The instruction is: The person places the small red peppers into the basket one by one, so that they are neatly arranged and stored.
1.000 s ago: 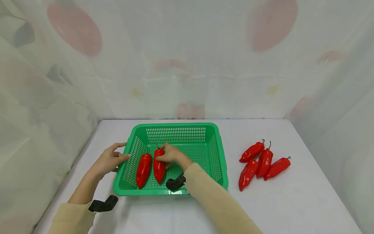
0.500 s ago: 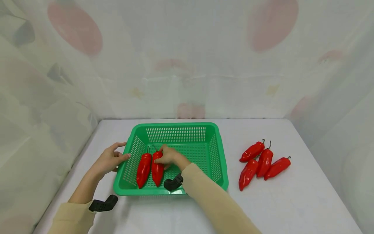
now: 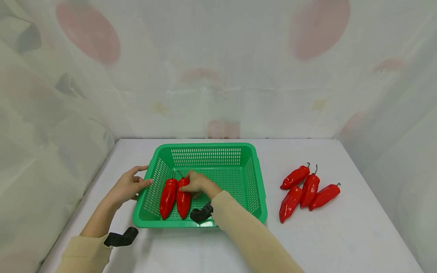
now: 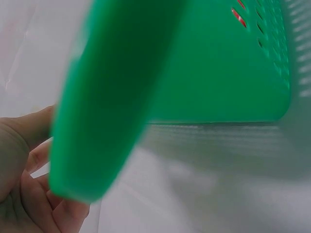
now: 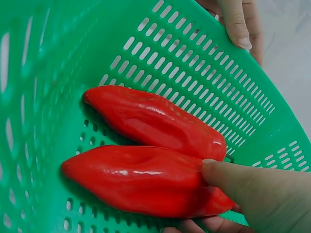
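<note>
My right hand pinches a red pepper near its stem end, thumb on one side and fingertips on the other. That pepper lies on the floor of a green plastic basket. Close beside it, on the left in the head view, lies a second red pepper, roughly parallel. My left hand holds the basket's left rim, thumb over the top and fingers on the outer side. In the left wrist view the green rim hides part of that hand.
Several red peppers lie in a loose cluster on the white table, right of the basket. A pale patterned sheet hangs behind and at both sides. Black wrist devices sit on both forearms.
My right hand has shifted slightly left and toward me, bringing its pepper closer to the other pepper in the basket. The left hand and basket stay in place.
</note>
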Tool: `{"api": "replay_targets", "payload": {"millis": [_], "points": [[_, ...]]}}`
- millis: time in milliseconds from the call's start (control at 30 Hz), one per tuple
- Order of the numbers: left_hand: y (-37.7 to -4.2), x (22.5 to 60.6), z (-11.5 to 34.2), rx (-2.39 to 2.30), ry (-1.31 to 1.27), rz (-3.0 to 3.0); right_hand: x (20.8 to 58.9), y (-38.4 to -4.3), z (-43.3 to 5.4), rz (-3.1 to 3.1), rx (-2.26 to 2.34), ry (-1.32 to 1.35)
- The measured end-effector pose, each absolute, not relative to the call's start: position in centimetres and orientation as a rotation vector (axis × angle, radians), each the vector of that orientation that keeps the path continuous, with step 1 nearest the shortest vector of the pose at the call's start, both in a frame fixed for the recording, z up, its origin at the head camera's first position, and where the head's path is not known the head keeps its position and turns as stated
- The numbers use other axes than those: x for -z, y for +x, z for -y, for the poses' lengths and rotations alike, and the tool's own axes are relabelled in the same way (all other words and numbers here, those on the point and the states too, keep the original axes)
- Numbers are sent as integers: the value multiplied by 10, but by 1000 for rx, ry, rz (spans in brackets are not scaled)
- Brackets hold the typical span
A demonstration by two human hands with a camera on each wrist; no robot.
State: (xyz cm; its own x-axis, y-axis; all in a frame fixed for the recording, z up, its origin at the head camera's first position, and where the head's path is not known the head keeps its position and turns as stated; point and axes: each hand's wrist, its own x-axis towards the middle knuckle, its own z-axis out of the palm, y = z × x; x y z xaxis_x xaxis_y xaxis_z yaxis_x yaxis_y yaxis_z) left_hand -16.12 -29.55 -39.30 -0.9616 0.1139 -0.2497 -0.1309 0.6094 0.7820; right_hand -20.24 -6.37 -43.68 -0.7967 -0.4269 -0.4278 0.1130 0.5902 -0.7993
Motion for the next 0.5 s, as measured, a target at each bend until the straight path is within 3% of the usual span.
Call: {"api": "replay_targets", "payload": {"millis": [500], "points": [[-161,391,296,-1277,-16,-2555,432,-199,65,-2202,1225,-202]]}}
